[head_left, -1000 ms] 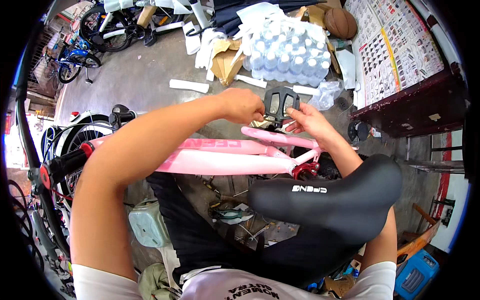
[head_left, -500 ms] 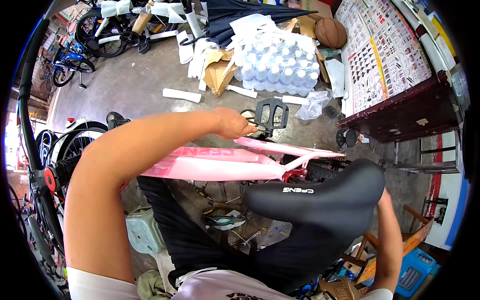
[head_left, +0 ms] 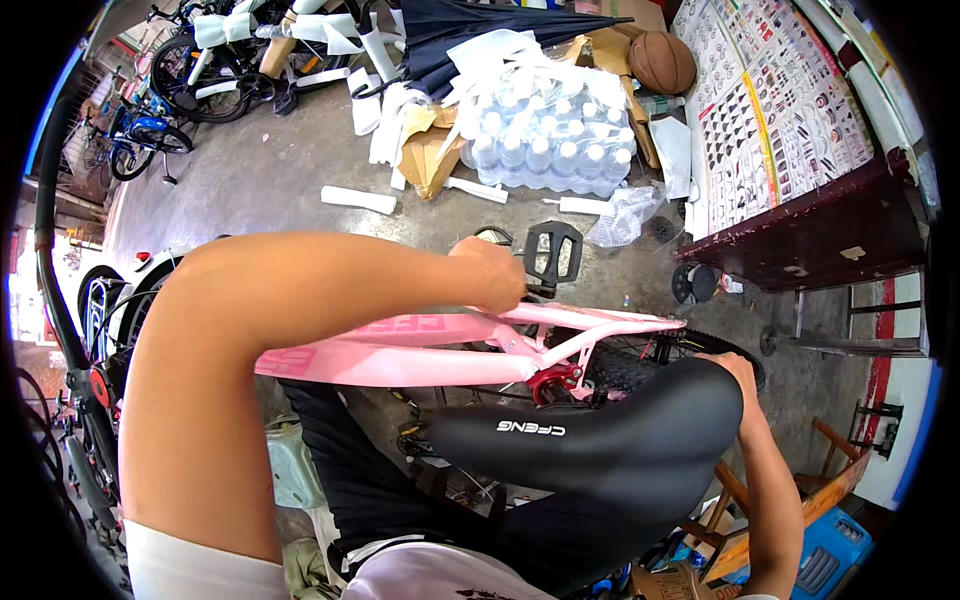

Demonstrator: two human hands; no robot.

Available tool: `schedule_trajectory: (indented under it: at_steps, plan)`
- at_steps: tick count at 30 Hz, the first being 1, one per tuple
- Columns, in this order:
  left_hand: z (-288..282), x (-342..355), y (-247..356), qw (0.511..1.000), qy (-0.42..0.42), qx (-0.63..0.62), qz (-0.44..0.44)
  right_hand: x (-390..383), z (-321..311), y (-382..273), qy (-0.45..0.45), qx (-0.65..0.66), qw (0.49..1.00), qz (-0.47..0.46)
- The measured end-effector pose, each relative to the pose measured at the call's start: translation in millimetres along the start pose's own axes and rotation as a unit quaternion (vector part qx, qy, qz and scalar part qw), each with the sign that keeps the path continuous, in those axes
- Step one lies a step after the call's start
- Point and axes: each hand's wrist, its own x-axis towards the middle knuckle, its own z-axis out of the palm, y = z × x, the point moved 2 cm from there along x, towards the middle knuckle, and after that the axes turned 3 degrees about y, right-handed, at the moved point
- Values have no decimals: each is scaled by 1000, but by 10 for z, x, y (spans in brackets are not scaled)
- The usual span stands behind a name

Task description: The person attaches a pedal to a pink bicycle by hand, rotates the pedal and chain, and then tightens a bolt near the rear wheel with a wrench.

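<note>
A pink bicycle frame (head_left: 430, 362) lies across my front, with a black saddle (head_left: 590, 425) close to me on its right. My right hand (head_left: 738, 385) grips the wide rear end of the saddle, some fingers hidden beneath it. Beyond the frame, my left hand (head_left: 490, 272) is closed beside a black platform pedal (head_left: 553, 252), next to the crank area. Its fingers face away, so what they hold is hidden. Red seat clamp (head_left: 553, 383) shows between frame and saddle, and the rear tyre (head_left: 625, 368) lies partly behind the saddle.
Wrapped bottled water (head_left: 550, 140), torn cardboard (head_left: 428, 160) and white foam sleeves (head_left: 358, 199) lie on the floor ahead. A basketball (head_left: 662, 64) sits behind. To the right stands a dark red cabinet (head_left: 810, 230); near my right arm, a blue case (head_left: 832, 550). Tools lie under the frame.
The saddle has shifted left and slightly down, and the frame has turned a little with it. My left hand has moved slightly right and down; my right hand now shows more over the saddle's rear.
</note>
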Motion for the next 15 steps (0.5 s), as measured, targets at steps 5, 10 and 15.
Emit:
schedule_trajectory:
  at_steps: [5,10,15]
  plan:
    - [-72,-13,107,1000,0,-17,-10,11,-32,-50,3,-7,1000,2]
    - [-144,-41,130,1000,-9,-15,-16,-19,-112,-80,15,5,1000,-11]
    - [-158,-50,80,999,-31,-19,-25,1,-61,-121,34,55,997,-30]
